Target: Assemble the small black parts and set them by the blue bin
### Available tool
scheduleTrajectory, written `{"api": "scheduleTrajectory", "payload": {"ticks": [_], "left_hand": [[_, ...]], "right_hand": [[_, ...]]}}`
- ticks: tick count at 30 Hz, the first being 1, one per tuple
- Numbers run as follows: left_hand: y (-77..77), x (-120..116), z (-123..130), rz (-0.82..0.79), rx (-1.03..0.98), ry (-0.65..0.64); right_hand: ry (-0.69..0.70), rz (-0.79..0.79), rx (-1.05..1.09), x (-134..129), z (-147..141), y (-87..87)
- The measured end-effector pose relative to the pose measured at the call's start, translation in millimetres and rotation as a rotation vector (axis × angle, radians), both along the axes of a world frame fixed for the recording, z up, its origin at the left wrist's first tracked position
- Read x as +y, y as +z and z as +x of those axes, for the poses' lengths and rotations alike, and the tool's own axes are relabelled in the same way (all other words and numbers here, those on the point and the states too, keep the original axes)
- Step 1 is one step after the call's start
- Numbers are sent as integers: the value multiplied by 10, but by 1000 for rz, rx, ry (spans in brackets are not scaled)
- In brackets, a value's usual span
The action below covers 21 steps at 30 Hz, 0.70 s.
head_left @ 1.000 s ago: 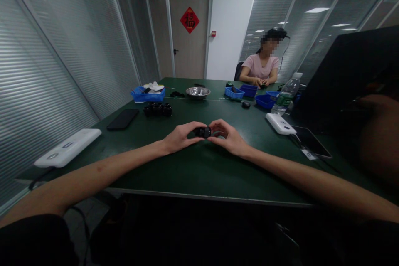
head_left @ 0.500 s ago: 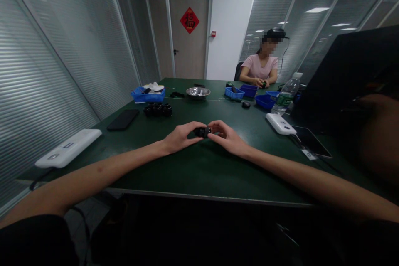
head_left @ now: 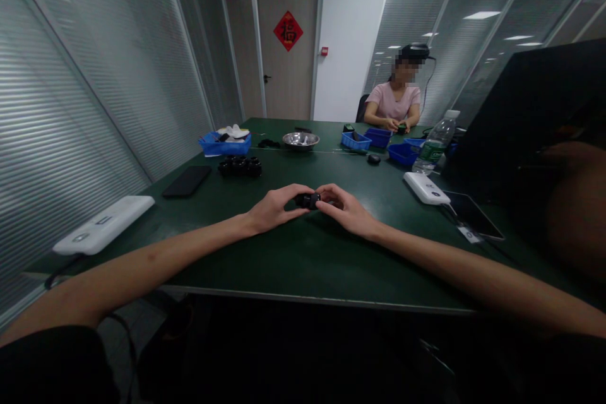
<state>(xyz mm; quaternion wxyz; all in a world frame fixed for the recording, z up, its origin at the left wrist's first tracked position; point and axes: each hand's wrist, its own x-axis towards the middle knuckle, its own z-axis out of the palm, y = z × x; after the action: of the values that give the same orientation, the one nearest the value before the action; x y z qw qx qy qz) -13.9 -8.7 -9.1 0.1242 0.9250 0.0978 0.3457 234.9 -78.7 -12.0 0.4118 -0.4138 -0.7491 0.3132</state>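
Observation:
A small black cylindrical part (head_left: pixel 308 201) is held between my two hands over the middle of the green table (head_left: pixel 303 259). My left hand (head_left: pixel 277 207) pinches its left end between thumb and fingers. At its right end, my right hand (head_left: pixel 348 209) grips it with thumb and bent fingers. The part's fine detail is too dark to make out. Several similar-looking black round parts (head_left: pixel 240 166) stand in a cluster beyond my left hand.
A black phone (head_left: pixel 187 182) and a white power bank (head_left: pixel 104 225) lie to the left. Farther back are a blue basket (head_left: pixel 225 146) and a metal bowl (head_left: pixel 301 141). On the right stand a water bottle (head_left: pixel 435 144) and a second white power bank (head_left: pixel 426 189). A co-worker (head_left: pixel 392 104) sits across.
My hands keep their place around the black part, with hardly any visible shift. Across the table, the co-worker's head and body have moved slightly left.

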Motion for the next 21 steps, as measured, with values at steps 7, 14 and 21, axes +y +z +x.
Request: {"api": "scheduleTrajectory", "payload": {"ticks": [7,14,21], "left_hand": [[-16,11,7,11,0,-11],[15,-12,2,35,6,-9],[-5,4,11,24,9,-20]], "right_hand": [[17,81,7,-6,-1,-6],[9,-2,-8,-13,6,10],[24,90,6,-10,0,1]]}}
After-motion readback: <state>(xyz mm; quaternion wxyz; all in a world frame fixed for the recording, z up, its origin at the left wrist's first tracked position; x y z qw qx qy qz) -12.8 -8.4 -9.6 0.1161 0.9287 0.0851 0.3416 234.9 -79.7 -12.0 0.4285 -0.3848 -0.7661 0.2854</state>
